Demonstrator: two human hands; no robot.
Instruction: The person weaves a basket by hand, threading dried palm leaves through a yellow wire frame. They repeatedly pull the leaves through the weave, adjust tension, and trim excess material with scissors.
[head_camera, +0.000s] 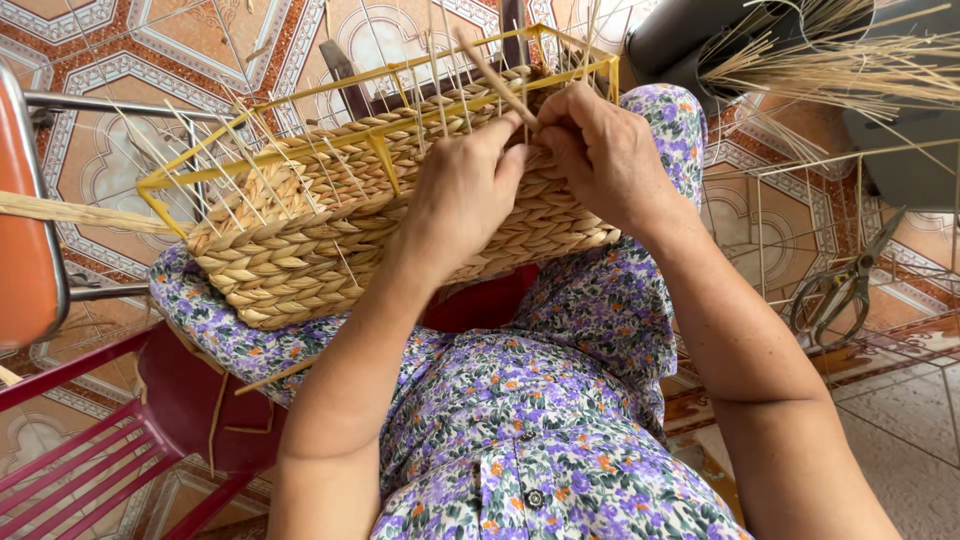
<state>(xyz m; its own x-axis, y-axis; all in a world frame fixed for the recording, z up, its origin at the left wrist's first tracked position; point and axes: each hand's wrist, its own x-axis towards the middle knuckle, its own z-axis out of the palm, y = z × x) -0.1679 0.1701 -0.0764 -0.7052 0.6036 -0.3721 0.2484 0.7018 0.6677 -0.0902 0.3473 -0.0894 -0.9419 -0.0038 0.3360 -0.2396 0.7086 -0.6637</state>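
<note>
2 bare hands met at the top edge of the half-woven basket of braided straw-coloured fibre (400, 215), which lay tilted across the lap on the purple floral dress (520, 400). Left hand (462, 190) pressed flat against the basket's woven wall, fingers together, thumb up by the rim. Right hand (603, 150) sat just beside it, fingertips pinched on a thin tan fibre strand (495, 78) that rose slanting away from the rim. Around the weave ran the yellow wire frame (330, 135), its top rails standing clear above the braids, and many thin pale stakes poked up through it, crowding the space over the rim.

To the left, the orange chair seat with a metal tube edge (30, 250) stood close by the basket's corner, and the red slatted stool (90, 450) sat low beside the left elbow. To the right, a loose bundle of dry pale reeds (840, 70) fanned over a dark round container, well apart from the hands. Grey metal scissors (845, 285) lay on a bare wire frame (800, 210) near the right forearm. Patterned floor tiles (100, 150) showed open room beyond the basket's far side.
</note>
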